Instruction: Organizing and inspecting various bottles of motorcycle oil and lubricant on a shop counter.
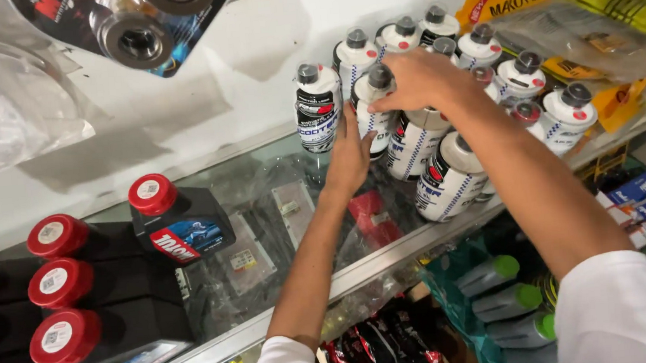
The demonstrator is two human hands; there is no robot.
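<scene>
My right hand [417,80] is clamped over the top of a white oil bottle [413,142] in the cluster standing at the table's far edge. My left hand [349,156] is flat and released, its palm pressed against the side of the neighbouring white bottle with the grey cap [373,103]. Just left of that stands another white bottle [317,106], slightly apart from the group. Along the glass table [265,233] toward its left end sit black oil bottles with red caps [174,218]. Yellow packets [557,5] lie behind the white cluster.
</scene>
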